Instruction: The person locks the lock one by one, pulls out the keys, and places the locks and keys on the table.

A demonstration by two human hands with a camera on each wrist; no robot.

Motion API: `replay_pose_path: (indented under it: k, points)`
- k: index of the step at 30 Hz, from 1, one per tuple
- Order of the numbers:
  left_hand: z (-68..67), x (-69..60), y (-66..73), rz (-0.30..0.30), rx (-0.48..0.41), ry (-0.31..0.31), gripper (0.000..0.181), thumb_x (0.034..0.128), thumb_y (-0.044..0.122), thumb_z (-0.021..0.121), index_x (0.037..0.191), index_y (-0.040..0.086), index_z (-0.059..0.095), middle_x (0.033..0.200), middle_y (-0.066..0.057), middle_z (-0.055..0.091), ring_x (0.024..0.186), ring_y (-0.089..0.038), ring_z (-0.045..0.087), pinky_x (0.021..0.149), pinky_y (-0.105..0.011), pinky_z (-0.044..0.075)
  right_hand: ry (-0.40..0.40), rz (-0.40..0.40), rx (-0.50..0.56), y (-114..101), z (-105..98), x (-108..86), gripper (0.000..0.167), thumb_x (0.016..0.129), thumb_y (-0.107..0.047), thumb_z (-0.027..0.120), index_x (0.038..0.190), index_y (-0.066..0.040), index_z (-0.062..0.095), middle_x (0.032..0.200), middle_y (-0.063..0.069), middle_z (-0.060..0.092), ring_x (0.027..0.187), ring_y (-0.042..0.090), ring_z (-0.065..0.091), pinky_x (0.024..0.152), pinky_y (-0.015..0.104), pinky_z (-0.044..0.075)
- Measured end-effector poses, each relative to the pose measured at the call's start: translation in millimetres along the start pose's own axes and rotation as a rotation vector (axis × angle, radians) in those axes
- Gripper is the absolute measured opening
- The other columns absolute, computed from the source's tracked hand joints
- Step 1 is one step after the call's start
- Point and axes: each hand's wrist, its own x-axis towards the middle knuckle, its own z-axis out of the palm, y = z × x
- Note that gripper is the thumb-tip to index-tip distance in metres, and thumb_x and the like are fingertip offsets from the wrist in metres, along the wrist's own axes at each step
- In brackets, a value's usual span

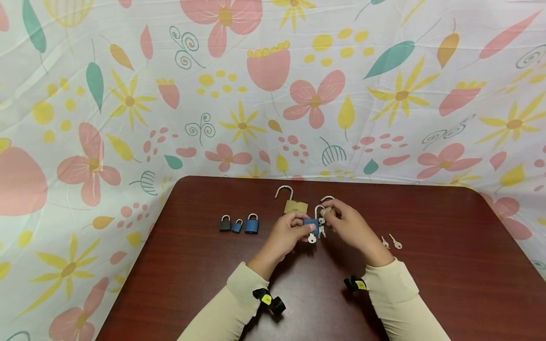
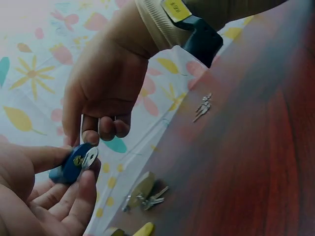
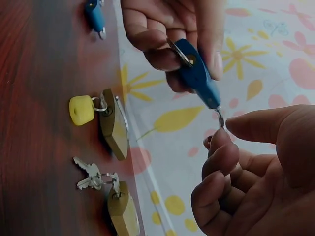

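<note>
My left hand (image 1: 285,234) grips a blue padlock (image 1: 310,226) between thumb and fingers, raised off the table. A round-headed silver key (image 2: 90,158) sits in the lock's bottom face. The thumb and index finger of my right hand (image 1: 347,225) pinch the padlock's shackle (image 3: 220,118). In the head view the shackle stands up out of the body; whether it is locked I cannot tell. Behind the hands lies a brass padlock (image 1: 295,206) with its shackle open. A second brass padlock (image 3: 123,211), with keys (image 3: 88,174) in it, is partly hidden by my right hand in the head view.
To the left stand a black padlock (image 1: 225,224), a small blue padlock (image 1: 237,227) and a larger blue padlock (image 1: 252,225), shackles down. Loose keys (image 1: 396,243) lie to the right. A yellow-headed key (image 3: 81,110) hangs at one brass padlock. A flowered cloth (image 1: 273,94) backs the dark table (image 1: 179,284).
</note>
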Motion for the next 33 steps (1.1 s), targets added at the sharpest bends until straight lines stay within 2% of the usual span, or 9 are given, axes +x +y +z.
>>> replay_pose_path:
  k: [4,9,14,19,22,27,31,33]
  points:
    - [-2.7,0.1,1.8,0.004,-0.04,-0.039,0.028,0.0982,0.012,0.065,0.123,0.0,0.063,0.093,-0.006,0.068,0.078,-0.012,0.063,0.077,-0.033,0.059,0.012,0.001,0.006,-1.7,0.6,-0.1,0.032,0.106,-0.038,0.051,0.126,-0.014,0.061,0.086,0.008,0.061,0.071,0.019,0.058,0.061,0.032,0.046]
    - [-3.6,-0.8,4.9,-0.005,-0.062,-0.078,0.033,0.0996,0.014,0.063,0.131,0.001,0.061,0.098,-0.005,0.068,0.08,-0.012,0.064,0.079,-0.032,0.059,0.029,0.015,0.038,0.2,3.2,0.1,0.045,0.106,-0.047,0.047,0.127,-0.009,0.061,0.093,0.011,0.063,0.081,0.026,0.061,0.069,0.034,0.048]
    - [-5.5,-1.4,7.8,-0.055,-0.1,-0.085,0.036,0.0965,0.011,0.066,0.131,0.001,0.061,0.101,-0.008,0.07,0.079,-0.012,0.066,0.079,-0.032,0.059,0.036,-0.006,0.111,4.2,8.1,1.4,0.044,0.107,-0.044,0.048,0.129,-0.009,0.061,0.1,0.017,0.064,0.082,0.022,0.062,0.071,0.035,0.055]
    - [-6.5,-1.6,9.4,-0.115,-0.14,-0.071,0.034,0.0949,0.01,0.068,0.127,-0.003,0.065,0.11,-0.012,0.071,0.083,-0.011,0.068,0.084,-0.033,0.06,0.031,-0.075,0.226,3.9,13.9,2.1,0.04,0.107,-0.041,0.049,0.133,-0.013,0.061,0.12,0.018,0.068,0.089,0.016,0.068,0.08,0.041,0.06]
    - [-5.1,-1.2,10.4,-0.133,-0.168,-0.067,0.034,0.0947,0.01,0.069,0.125,-0.005,0.066,0.108,-0.007,0.07,0.082,-0.01,0.067,0.086,-0.034,0.06,0.032,-0.12,0.288,2.0,17.4,1.9,0.039,0.107,-0.037,0.049,0.135,-0.012,0.061,0.126,0.018,0.068,0.098,0.015,0.069,0.084,0.035,0.059]
    - [-1.9,-1.5,12.8,-0.138,-0.185,-0.096,0.033,0.0962,0.013,0.068,0.123,-0.006,0.067,0.101,0.002,0.069,0.08,-0.008,0.064,0.085,-0.032,0.057,0.05,-0.188,0.362,-2.7,23.9,0.7,0.035,0.108,-0.031,0.049,0.135,-0.013,0.061,0.123,0.017,0.069,0.108,0.016,0.067,0.089,0.019,0.053]
    - [0.7,-4.0,15.5,-0.125,-0.185,-0.12,0.034,0.0979,0.015,0.066,0.124,-0.006,0.067,0.107,0.004,0.068,0.081,-0.007,0.062,0.081,-0.027,0.054,0.082,-0.236,0.439,-8.0,30.0,-1.6,0.033,0.109,-0.028,0.048,0.134,-0.013,0.061,0.119,0.016,0.069,0.103,0.013,0.067,0.087,0.02,0.054]
    - [2.0,-5.4,16.0,-0.105,-0.176,-0.123,0.034,0.0988,0.017,0.065,0.125,-0.005,0.067,0.107,0.004,0.068,0.081,-0.006,0.061,0.08,-0.026,0.054,0.105,-0.235,0.495,-9.8,32.8,-3.0,0.035,0.109,-0.028,0.046,0.134,-0.009,0.061,0.116,0.013,0.069,0.102,0.013,0.068,0.086,0.021,0.056]
